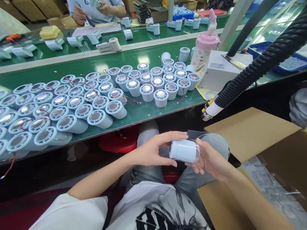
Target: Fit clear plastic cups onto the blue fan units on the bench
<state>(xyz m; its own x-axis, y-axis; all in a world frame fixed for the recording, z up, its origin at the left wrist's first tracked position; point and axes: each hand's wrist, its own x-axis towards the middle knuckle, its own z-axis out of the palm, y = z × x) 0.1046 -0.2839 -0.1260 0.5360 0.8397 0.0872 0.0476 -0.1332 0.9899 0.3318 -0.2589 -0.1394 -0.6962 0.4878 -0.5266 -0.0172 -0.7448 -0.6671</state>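
Above my lap I hold a light-blue plastic cylinder (184,150) lying on its side, a clear plastic cover around its right end. My left hand (159,149) loosely spans its left part, forefinger along the top and thumb underneath. Around the covered right end curl the fingers of my right hand (208,156); part of that grip is hidden. In front, on the green bench (134,111), stand many similar light-blue cylinders (96,116), with silvery round centres and some thin red and black wires.
A black ribbed hose (254,70) with a metal-tipped nozzle (208,111) hangs at right. Below it an open cardboard box (254,131) contains clear plastic pieces (275,188). A pink-lidded bottle (206,44) stands beside a white box (222,72). Across the belt sits another person (96,11).
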